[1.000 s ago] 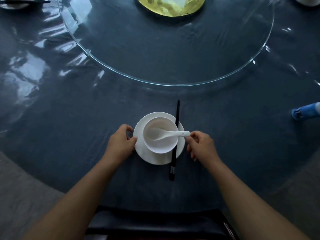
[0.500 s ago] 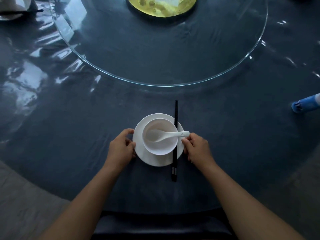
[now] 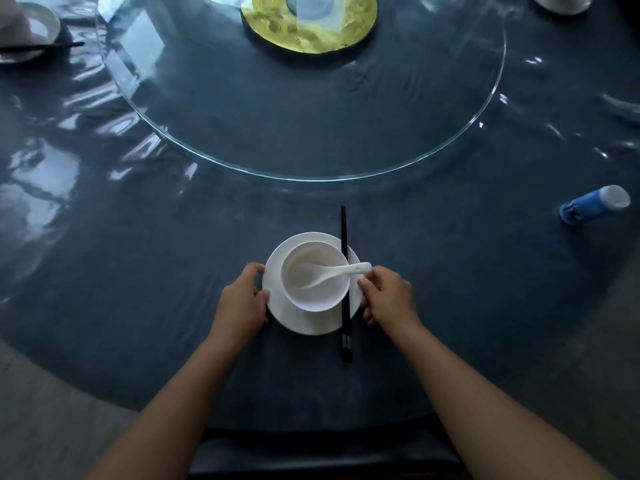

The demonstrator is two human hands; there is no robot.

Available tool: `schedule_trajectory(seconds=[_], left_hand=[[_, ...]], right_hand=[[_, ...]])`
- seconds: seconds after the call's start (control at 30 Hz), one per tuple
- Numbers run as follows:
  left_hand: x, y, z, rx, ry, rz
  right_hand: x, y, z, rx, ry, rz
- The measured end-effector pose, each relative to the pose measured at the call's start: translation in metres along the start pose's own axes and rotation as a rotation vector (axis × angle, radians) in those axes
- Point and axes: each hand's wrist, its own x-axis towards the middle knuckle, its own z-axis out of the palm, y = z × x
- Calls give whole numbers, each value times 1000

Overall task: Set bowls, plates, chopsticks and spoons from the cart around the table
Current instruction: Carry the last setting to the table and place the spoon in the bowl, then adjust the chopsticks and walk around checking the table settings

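Note:
A white plate (image 3: 304, 323) lies on the dark blue table near its front edge. A white bowl (image 3: 313, 299) stands on the plate, with a white spoon (image 3: 332, 273) resting in it, handle pointing right. Black chopsticks (image 3: 344, 292) lie across the plate's right side, pointing away from me. My left hand (image 3: 242, 303) grips the plate's left rim. My right hand (image 3: 388, 296) holds the plate's right rim, its fingertips beside the spoon handle's tip.
A big glass turntable (image 3: 478, 116) with a yellow centrepiece (image 3: 308, 32) fills the table's middle. A blue and white bottle (image 3: 592, 204) lies at the right. Another place setting (image 3: 27, 32) sits far left, white crockery (image 3: 561, 1) far right. A dark chair (image 3: 322, 455) is below.
Both hands have closed in on the plate's rims. The plate with bowl, spoon and chopsticks has barely shifted on the table.

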Motion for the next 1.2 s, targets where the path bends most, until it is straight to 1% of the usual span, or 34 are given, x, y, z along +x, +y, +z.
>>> schedule_trajectory(seconds=[0.13, 0.2, 0.3, 0.37, 0.47, 0.57, 0.67, 0.77, 0.87, 0.97, 1.07, 1.2], left_hand=[[-4, 2, 2, 110, 32, 5], [-12, 5, 3, 176, 56, 7], [-36, 4, 4, 284, 39, -14], [-61, 0, 2, 373, 41, -36], [-110, -10, -8, 396, 73, -58], [-161, -28, -27, 444, 110, -31], [-207, -53, -54, 457, 148, -79], [-243, -78, -81, 377, 269, -104], [-270, -97, -112, 318, 354, -78], [-287, -130, -156, 308, 404, -133], [-295, -188, -211, 294, 447, -220], [-295, -274, -298, 324, 497, -301]], right_hand=[[-7, -1, -1, 11, 4, 15], [-12, -2, -6, -7, -19, 12], [-27, -5, -16, -68, -80, 11], [-42, -6, -22, -146, -121, -32], [-71, -16, -22, -278, -187, -164], [-106, -36, -4, -377, -379, -271], [-145, -60, 31, -487, -551, -406], [-182, -85, 73, -621, -618, -574], [-215, -115, 121, -724, -641, -722], [-243, -150, 179, -779, -634, -851], [-265, -192, 246, -859, -654, -949], [-289, -251, 348, -882, -657, -1039]])
